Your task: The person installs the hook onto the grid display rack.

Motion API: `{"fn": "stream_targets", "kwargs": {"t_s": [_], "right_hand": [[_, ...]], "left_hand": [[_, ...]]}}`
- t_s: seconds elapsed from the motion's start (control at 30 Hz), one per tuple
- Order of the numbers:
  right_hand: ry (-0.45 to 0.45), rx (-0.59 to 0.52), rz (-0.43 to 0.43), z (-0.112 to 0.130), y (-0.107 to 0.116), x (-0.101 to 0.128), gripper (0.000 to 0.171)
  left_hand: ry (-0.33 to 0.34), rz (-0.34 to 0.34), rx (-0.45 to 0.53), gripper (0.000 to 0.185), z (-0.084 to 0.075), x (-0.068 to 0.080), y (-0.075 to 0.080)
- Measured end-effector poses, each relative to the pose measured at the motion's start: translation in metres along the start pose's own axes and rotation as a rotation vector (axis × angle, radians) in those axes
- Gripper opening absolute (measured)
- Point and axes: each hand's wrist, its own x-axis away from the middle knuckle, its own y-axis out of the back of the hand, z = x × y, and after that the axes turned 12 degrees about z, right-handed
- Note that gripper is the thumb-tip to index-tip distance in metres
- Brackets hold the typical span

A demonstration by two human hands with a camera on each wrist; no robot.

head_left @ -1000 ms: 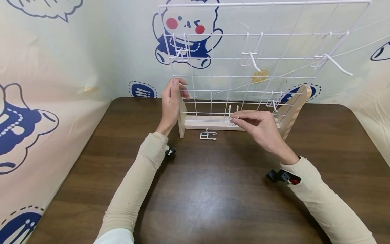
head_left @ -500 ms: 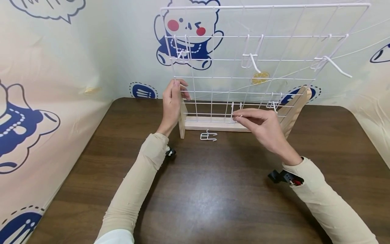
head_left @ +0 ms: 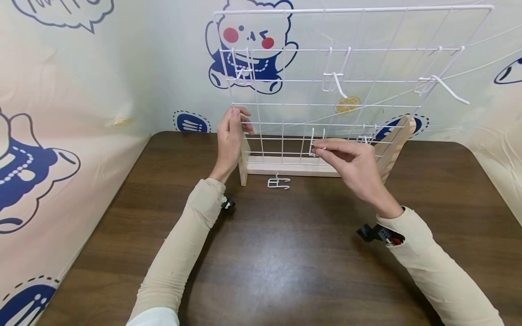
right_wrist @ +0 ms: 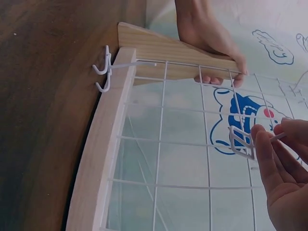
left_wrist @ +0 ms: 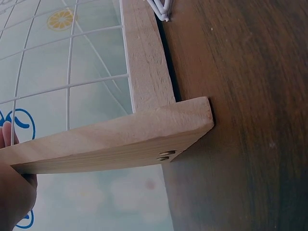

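Note:
A white wire grid panel [head_left: 355, 10] leans in a wooden stand [head_left: 285, 168]. My left hand [head_left: 229, 142] grips the stand's left side piece [left_wrist: 115, 132], thumb on the near side and fingers behind. My right hand [head_left: 354, 166] pinches a white wire hook [right_wrist: 232, 137] by its protruding arm between thumb and fingers. The hook's two prongs point up, close in front of the lower grid wires in the head view. A second hook [head_left: 278, 182] lies on the table just before the stand's base bar.
Three hooks hang along an upper grid wire: a left one [head_left: 243, 72], a middle one [head_left: 336, 79] and a right one [head_left: 442, 81]. A smaller-looking hook [head_left: 365, 139] hangs low at right, partly behind my right hand. The brown table [head_left: 261, 253] reaches a printed backdrop.
My right hand has raised the pinched hook a little and shifted it slightly right along the grid. The left hand keeps its grip on the stand.

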Motion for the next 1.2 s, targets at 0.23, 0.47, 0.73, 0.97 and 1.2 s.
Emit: {"fn": "stream_targets", "kwargs": {"t_s": [0.23,0.47,0.73,0.97,1.2], "right_hand": [[0.022,0.018,-0.038,-0.001,-0.001,-0.006,0.019],[0.021,0.062,-0.061,0.000,-0.001,-0.010,0.018],[0.018,0.072,-0.070,-0.003,-0.003,-0.016,0.016],[0.009,0.070,-0.064,-0.016,-0.005,-0.016,0.015],[-0.021,0.083,-0.073,-0.041,-0.004,-0.010,0.016]], "left_hand": [[-0.008,-0.004,-0.001,0.036,0.009,-0.001,0.003],[-0.013,0.001,0.014,0.031,0.009,0.000,0.002],[-0.008,-0.004,0.010,0.031,0.001,0.000,0.001],[-0.009,-0.002,0.008,0.033,0.001,0.000,0.000],[-0.015,0.004,0.010,0.031,0.001,0.001,0.000]]}}
